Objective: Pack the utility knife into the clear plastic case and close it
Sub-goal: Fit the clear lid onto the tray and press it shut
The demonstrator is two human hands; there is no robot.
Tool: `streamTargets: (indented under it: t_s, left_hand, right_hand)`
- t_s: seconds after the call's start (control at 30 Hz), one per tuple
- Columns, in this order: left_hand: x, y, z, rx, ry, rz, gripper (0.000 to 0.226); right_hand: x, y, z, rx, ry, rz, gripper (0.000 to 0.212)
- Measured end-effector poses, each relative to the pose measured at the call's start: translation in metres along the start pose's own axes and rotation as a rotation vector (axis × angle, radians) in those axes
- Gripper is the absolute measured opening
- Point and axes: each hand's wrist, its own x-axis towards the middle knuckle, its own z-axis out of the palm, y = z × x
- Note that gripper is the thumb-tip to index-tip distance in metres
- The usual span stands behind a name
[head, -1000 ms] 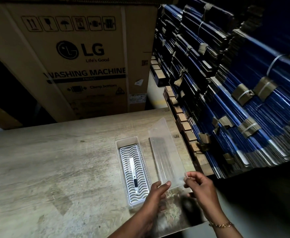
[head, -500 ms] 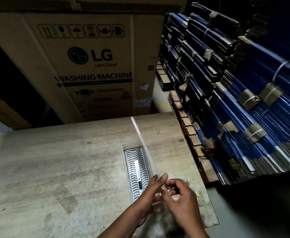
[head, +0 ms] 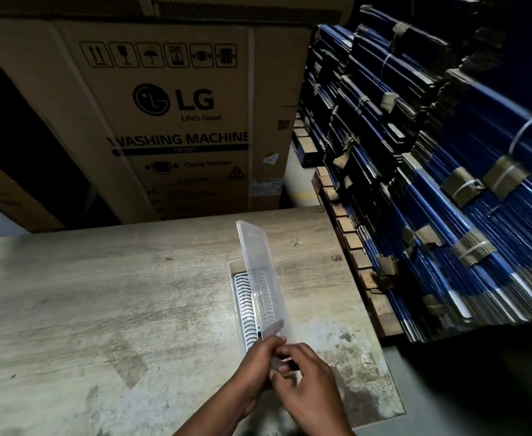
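The clear plastic case base (head: 233, 280) lies lengthwise on the wooden table (head: 101, 294), with a wavy ribbed insert inside. Its clear lid (head: 258, 262) stands tilted over the base, nearly upright and leaning left. The lid and my hands hide most of the utility knife; only a dark bit of the utility knife (head: 259, 334) shows near my fingers. My left hand (head: 258, 363) and my right hand (head: 308, 379) both pinch the lid's near end, fingers closed on it.
A large LG washing machine carton (head: 176, 121) stands behind the table. Bundles of blue flattened boxes (head: 447, 184) on wooden pallets crowd the right side, close to the table's right edge (head: 368, 309). A worn pale patch marks the near right corner.
The lid lay flat to the right of the base; both hands swung it up on edge and now tip it leftward over the base. The view also shifted slightly.
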Motion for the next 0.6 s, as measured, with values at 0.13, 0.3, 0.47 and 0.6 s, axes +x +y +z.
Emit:
streamTargets:
  t_s: [0.13,0.3,0.47,0.6]
  left_hand:
    - [-0.007,0.003,-0.012,0.100,-0.015,0.012,0.049]
    - [-0.016,0.006,-0.029,0.095,-0.096,-0.016,0.051]
    - [-0.017,0.001,-0.035,0.140,-0.173,-0.025,0.050]
    - [-0.016,0.001,-0.038,0.137,-0.068,-0.009,0.040]
  right_hand:
    - [0.010,0.009,-0.011,0.039,0.000,0.019,0.018]
    - [0.048,0.031,-0.024,0.343,0.038,0.329,0.015]
    - [0.065,0.043,-0.020,0.656,-0.229,0.556,0.020]
    - [0.062,0.042,-0.018,0.713,-0.212,0.530,0.023]
